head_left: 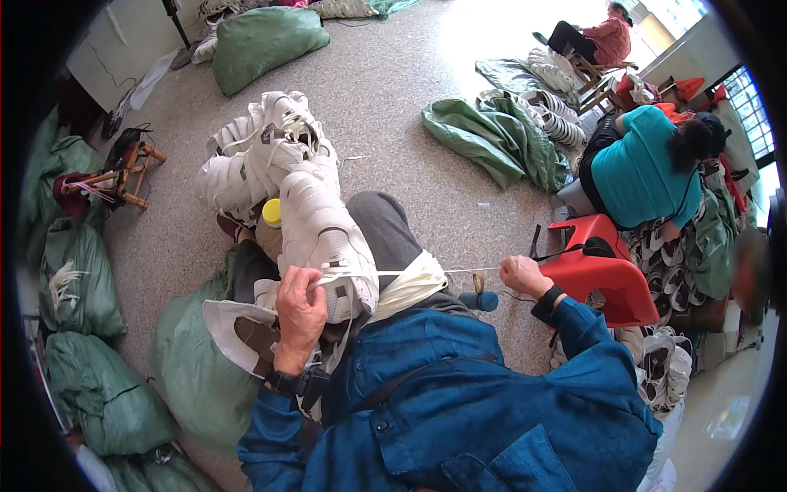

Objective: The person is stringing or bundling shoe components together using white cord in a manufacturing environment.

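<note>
A long stack of nested white shoe uppers (316, 205) leans across my legs, its near end by my lap. At that end, my left hand (301, 316) is closed, thumb and finger pinching the edge of the nearest upper by its lacing. Out to the right, my right hand (525, 276) is closed on the end of a white shoelace (471, 270), which stretches nearly straight back toward the upper. A bundle of pale shoelaces (414, 287) lies over my thigh beneath it. Beside my left wrist is another white upper (234, 332) with a brown lining.
A red plastic stool (594, 271) stands right of my right hand, near a dark blue cylinder (479, 301). Green sacks (106, 394) line the left side. A co-worker in teal (643, 172) bends over shoes at right; another person (607, 37) sits farther back. A yellow lid (271, 212) shows beside the stack.
</note>
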Available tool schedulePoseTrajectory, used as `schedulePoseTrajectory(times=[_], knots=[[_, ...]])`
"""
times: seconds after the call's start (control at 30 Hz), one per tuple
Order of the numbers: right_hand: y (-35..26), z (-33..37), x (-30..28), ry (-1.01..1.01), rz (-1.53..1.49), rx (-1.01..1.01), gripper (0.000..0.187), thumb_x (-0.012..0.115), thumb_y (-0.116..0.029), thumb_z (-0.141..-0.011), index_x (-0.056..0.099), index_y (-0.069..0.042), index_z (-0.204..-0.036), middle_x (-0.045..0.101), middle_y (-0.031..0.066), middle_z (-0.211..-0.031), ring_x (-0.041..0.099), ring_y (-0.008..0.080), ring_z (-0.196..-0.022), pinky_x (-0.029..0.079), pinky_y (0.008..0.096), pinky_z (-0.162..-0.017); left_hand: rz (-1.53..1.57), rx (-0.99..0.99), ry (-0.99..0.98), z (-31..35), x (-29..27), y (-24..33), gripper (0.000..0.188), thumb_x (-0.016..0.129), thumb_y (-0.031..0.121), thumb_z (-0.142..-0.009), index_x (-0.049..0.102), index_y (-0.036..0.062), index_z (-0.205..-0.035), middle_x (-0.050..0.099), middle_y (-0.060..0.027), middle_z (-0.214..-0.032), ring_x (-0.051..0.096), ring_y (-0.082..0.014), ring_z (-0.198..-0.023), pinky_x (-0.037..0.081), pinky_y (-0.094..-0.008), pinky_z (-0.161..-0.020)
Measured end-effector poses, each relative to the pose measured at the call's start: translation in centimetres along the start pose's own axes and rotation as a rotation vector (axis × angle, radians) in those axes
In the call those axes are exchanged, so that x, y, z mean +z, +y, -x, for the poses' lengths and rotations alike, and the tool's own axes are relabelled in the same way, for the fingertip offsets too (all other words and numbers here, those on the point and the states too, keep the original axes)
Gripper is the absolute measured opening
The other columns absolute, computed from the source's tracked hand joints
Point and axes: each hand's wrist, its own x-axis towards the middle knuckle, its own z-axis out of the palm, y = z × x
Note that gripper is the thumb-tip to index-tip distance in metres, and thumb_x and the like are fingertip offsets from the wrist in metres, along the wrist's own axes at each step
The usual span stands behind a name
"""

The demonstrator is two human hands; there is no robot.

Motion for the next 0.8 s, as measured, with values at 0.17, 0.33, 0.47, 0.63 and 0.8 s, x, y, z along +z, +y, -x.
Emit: schedulePoseTrajectory(times=[0.17, 0.33, 0.47, 0.63, 0.8], knots=[[-10.6, -0.9, -3.6, 0.349, -0.336, -0.357, 0.017, 0.056, -0.015, -0.096, 0.065, -0.005, -0.106, 0.068, 0.0185, -0.096, 0.066, 0.0394, -0.093, 0.052, 0.0458, -0.086, 0.226, -0.110, 0.166, -2.2, -0.3, 0.8, 0.011, 0.057, 0.004, -0.096, 0.064, 0.0010, -0.104, 0.060, -0.0130, -0.090, 0.060, -0.0257, -0.074, 0.050, -0.0351, -0.069], [-21.6, -3.0, -8.4, 0.525, -0.759, -0.701, 0.014, 0.056, -0.015, -0.099, 0.061, -0.002, -0.101, 0.065, 0.0197, -0.094, 0.065, 0.0396, -0.088, 0.051, 0.0464, -0.080, 0.565, -0.343, 0.047, -1.6, -0.2, -1.1, 0.020, 0.054, 0.013, -0.103, 0.069, 0.0020, -0.111, 0.065, -0.0067, -0.110, 0.062, -0.0112, -0.090, 0.052, -0.0270, -0.080], [-23.9, -4.0, -8.3, 0.150, -0.795, -0.674, 0.024, 0.058, -0.023, -0.102, 0.059, 0.000, -0.092, 0.064, 0.0224, -0.081, 0.064, 0.0437, -0.076, 0.049, 0.0486, -0.065, 0.592, -0.266, -0.128, -1.3, -1.4, 0.2, 0.011, 0.063, 0.002, -0.089, 0.068, 0.0023, -0.100, 0.059, -0.0099, -0.122, 0.058, -0.0178, -0.110, 0.047, -0.0316, -0.098], [-24.3, -3.4, -8.3, 0.036, -0.868, -0.721, 0.033, 0.063, -0.022, -0.101, 0.057, 0.001, -0.078, 0.049, 0.0188, -0.064, 0.048, 0.0272, -0.054, 0.040, 0.0426, -0.055, 0.113, 0.034, -0.180, -1.7, -1.2, -0.3, 0.016, 0.070, 0.000, -0.078, 0.057, 0.0024, -0.087, 0.056, -0.0109, -0.107, 0.058, -0.0266, -0.103, 0.049, -0.0366, -0.091], [-15.9, -0.6, -9.4, -0.071, -0.762, -0.559, 0.027, 0.061, -0.015, -0.097, 0.058, 0.002, -0.075, 0.053, 0.0216, -0.065, 0.056, 0.0356, -0.058, 0.043, 0.0460, -0.058, 0.182, -0.066, -0.250, -2.2, -1.4, -1.5, 0.018, 0.070, 0.002, -0.077, 0.058, 0.0030, -0.090, 0.055, -0.0118, -0.105, 0.058, -0.0293, -0.100, 0.049, -0.0373, -0.090]])
